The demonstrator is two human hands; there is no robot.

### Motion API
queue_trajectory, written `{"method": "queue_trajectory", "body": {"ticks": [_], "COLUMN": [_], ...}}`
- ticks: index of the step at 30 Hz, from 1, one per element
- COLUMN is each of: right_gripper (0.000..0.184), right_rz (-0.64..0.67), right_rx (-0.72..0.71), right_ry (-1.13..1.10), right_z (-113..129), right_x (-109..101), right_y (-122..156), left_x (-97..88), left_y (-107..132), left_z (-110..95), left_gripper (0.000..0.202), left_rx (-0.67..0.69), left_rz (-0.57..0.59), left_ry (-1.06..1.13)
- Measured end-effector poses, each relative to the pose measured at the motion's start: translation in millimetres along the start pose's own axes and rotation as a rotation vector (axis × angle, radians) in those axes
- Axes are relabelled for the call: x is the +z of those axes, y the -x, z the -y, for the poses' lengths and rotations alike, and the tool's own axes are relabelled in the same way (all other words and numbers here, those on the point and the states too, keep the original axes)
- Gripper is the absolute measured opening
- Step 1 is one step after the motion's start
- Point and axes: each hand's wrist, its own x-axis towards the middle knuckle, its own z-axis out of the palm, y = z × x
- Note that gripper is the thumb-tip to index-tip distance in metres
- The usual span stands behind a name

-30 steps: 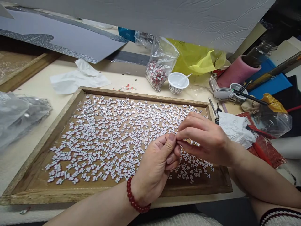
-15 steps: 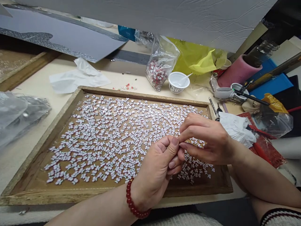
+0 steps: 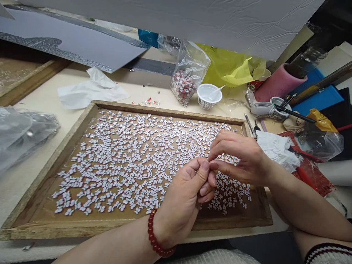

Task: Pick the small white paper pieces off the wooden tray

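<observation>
A shallow wooden tray (image 3: 49, 172) lies in front of me, its floor strewn with several small white flower-shaped pieces (image 3: 123, 161). My left hand (image 3: 184, 198), with a red bead bracelet at the wrist, is curled above the tray's near right part, thumb pressed against the fingers. My right hand (image 3: 242, 157) meets it from the right, its fingertips pinched against the left thumb. Whatever is held between the two hands is too small to make out.
Behind the tray stand a clear bag of red and white pieces (image 3: 185, 79), a white cup with a spoon (image 3: 209, 96) and a yellow bag (image 3: 231, 68). Crumpled white paper (image 3: 90, 90) lies at back left, tools and tissue (image 3: 275, 146) at right, clear plastic (image 3: 22, 134) at left.
Both hands stayed joined and shifted slightly; the right hand's fingers rose a little and the left thumb moved right. Nothing else moved.
</observation>
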Motion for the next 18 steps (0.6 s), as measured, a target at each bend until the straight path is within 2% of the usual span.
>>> {"method": "queue_trajectory", "body": {"ticks": [18], "right_gripper": [0.006], "right_rz": [0.022], "right_rx": [-0.045], "right_ry": [0.023], "right_z": [-5.5], "right_x": [3.2], "right_y": [1.9], "left_x": [-2.2], "left_y": [-0.8], "left_z": [0.6], "left_gripper": [0.023], "left_rx": [0.006], "left_rz": [-0.018], "left_ry": [-0.031]}}
